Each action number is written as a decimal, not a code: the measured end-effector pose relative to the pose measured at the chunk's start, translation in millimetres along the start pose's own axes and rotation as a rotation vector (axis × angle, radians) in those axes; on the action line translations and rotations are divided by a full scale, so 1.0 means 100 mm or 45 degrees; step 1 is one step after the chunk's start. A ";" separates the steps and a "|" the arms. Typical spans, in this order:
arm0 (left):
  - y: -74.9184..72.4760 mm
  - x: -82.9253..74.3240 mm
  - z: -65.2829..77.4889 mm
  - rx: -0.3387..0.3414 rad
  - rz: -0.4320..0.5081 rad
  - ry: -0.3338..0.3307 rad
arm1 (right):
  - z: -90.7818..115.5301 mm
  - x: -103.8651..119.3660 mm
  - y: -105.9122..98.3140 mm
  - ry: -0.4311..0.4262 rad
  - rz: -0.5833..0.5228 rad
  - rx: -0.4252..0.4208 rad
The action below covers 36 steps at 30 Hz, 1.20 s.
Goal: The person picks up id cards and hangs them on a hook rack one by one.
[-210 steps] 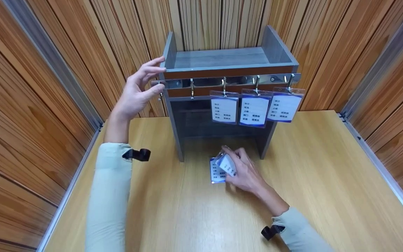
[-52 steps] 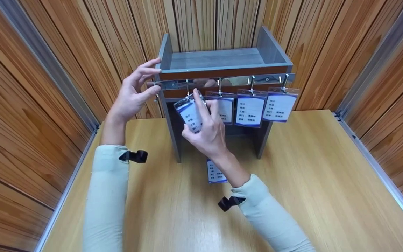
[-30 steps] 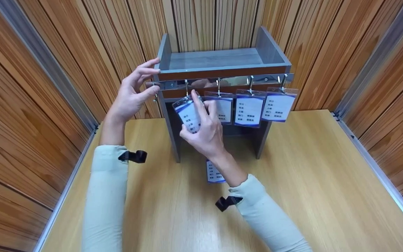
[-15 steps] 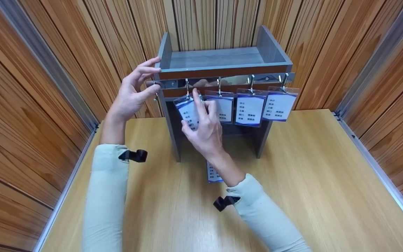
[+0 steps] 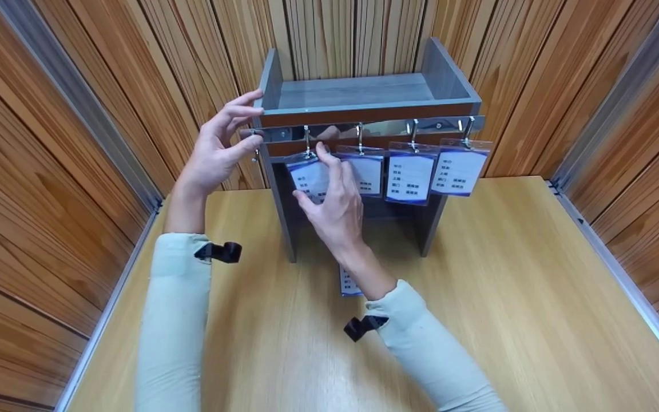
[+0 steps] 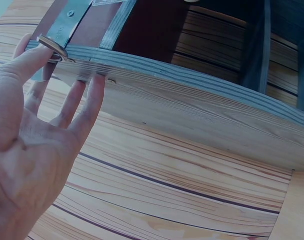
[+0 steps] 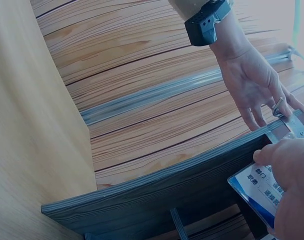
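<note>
My left hand [image 5: 215,149] holds the left edge of a grey wooden shelf [image 5: 358,91]. Its fingers rest on the side panel; in the left wrist view, the thumb lies at an end hook [image 6: 52,47]. My right hand [image 5: 338,212] grips a clear ID badge holder [image 5: 308,176] with a white and blue card, tilted slightly. The badge's top edge is at the lower end of a hook [image 5: 307,140] on the metal rail [image 5: 338,133]; whether it hangs on it cannot be told. In the right wrist view, my right hand [image 7: 294,170] covers part of the badge.
To the right hang three more badges: one partly behind my right hand [image 5: 370,171], a middle one [image 5: 409,174] and a far right one [image 5: 460,170]. Another badge [image 5: 350,283] lies on the wooden table [image 5: 272,337], partly under my right wrist. Wood-panelled walls [image 5: 581,86] surround the table.
My right hand carried one badge from the table up to the second hook from the left. Lately the badge has tilted less, and the hand shifted slightly. My left hand stays on the shelf.
</note>
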<state>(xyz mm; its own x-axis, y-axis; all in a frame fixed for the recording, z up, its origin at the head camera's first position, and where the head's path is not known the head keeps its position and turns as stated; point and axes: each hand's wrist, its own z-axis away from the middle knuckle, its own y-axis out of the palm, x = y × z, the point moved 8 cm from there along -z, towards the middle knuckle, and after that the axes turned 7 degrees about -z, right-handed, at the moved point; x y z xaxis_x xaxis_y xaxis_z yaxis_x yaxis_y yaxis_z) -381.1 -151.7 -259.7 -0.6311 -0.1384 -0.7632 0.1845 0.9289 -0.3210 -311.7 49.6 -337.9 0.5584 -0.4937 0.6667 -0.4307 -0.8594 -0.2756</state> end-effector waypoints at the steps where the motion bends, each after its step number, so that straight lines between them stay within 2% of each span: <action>1: 0.00 0.00 0.00 0.001 0.002 0.001 | 0.00 0.00 0.00 0.007 -0.009 0.000; 23: -0.01 0.00 0.01 0.000 0.017 0.009 | 0.14 -0.06 -0.03 -0.061 -0.183 -0.019; 30: -0.01 -0.01 -0.01 -0.001 -0.001 0.009 | 0.17 -0.08 -0.08 -0.042 -0.240 -0.019; 36: -0.01 0.00 0.00 -0.005 -0.004 -0.001 | 0.26 -0.12 -0.13 -0.012 -0.234 -0.013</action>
<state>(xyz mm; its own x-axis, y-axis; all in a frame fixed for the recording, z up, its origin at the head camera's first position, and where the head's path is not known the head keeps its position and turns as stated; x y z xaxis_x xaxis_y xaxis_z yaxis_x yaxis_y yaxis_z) -380.8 -152.4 -259.5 -0.6313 -0.1414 -0.7625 0.1798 0.9298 -0.3212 -294.7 63.0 -360.0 0.6351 -0.3300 0.6984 -0.3280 -0.9338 -0.1429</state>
